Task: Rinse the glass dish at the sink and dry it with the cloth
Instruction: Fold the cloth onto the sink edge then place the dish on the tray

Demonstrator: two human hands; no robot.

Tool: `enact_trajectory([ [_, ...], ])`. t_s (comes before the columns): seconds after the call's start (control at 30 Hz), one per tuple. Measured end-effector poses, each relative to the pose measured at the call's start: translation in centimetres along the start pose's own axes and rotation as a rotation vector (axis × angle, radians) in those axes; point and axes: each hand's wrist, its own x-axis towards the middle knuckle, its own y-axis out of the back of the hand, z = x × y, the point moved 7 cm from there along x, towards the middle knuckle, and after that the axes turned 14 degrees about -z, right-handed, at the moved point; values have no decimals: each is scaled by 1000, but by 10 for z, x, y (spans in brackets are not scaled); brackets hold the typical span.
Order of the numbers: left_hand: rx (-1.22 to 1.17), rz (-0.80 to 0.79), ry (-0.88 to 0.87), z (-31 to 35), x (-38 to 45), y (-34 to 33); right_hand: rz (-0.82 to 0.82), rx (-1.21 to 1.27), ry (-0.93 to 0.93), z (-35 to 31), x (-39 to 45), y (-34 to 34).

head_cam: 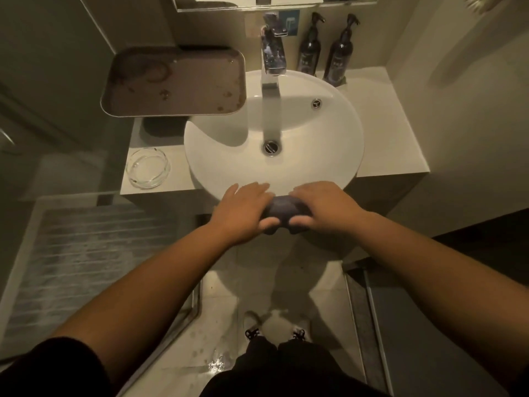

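A round clear glass dish [148, 171] sits on the white counter, left of the sink and apart from both hands. A dark bunched cloth [282, 211] lies against the front rim of the white round sink [323, 133]. My left hand [243, 214] and my right hand [320, 209] both grip the cloth, fingers over the top and thumbs underneath. Most of the cloth is hidden under the hands. Water runs from the chrome tap [273, 57] straight down to the drain [270, 146].
A stained brown tray [177, 81] stands raised at the back left, overlapping the sink's rim. Two dark pump bottles [310, 50] [342, 53] stand at the back right. A glass shower partition and wet tiled floor lie to the left and below.
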Motion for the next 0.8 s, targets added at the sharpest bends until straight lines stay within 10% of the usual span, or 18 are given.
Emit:
enact_trajectory([
  [0.8,39,105,306,-57,-68,13,56,-37,-114,-40,0,29],
])
